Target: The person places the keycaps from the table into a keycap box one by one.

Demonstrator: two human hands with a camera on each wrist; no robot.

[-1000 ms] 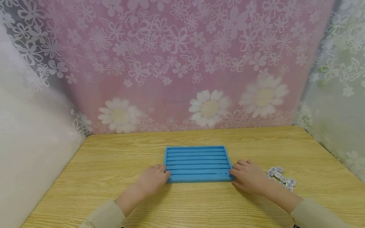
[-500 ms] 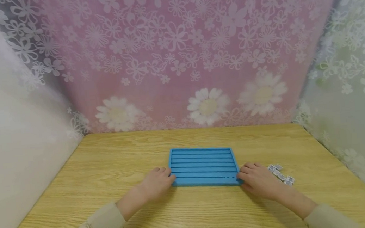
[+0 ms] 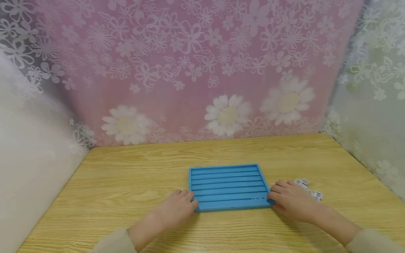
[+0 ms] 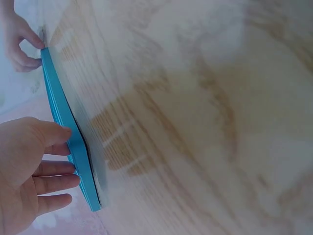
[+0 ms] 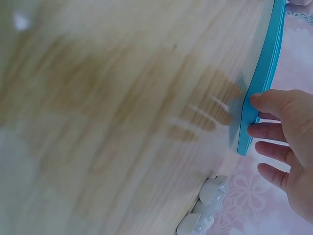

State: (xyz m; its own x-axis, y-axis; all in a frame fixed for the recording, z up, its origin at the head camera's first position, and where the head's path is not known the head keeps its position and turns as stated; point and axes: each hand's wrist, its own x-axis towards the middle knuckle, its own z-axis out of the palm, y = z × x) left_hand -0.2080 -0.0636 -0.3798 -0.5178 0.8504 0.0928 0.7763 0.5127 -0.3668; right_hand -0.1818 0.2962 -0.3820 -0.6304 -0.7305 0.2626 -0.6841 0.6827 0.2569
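Note:
A shallow blue tray (image 3: pixel 228 188) with raised ridges running along its length lies on the wooden table. My left hand (image 3: pixel 178 207) holds its near left corner. In the left wrist view, the thumb is on the tray's front wall and the fingers are at its end. The near right corner is held by my right hand (image 3: pixel 292 199). In the right wrist view, that thumb presses the front wall and the index finger touches the end. Just beyond the right hand lie several small white block-like pieces (image 3: pixel 317 195) with dark printing, partly covered by that hand.
The wooden table (image 3: pixel 138 166) reaches back to a pink flowered cloth (image 3: pixel 187 115). A pale wall (image 3: pixel 24 154) rises on the left, and a light flowered one (image 3: pixel 391 148) on the right. Loose white pieces (image 5: pixel 210 191) sit near the tray's right end.
Both hands have shifted the tray to the right and slightly toward the person, bringing it nearer the white pieces. Its front edge has become level. Both hands keep hold of its corners.

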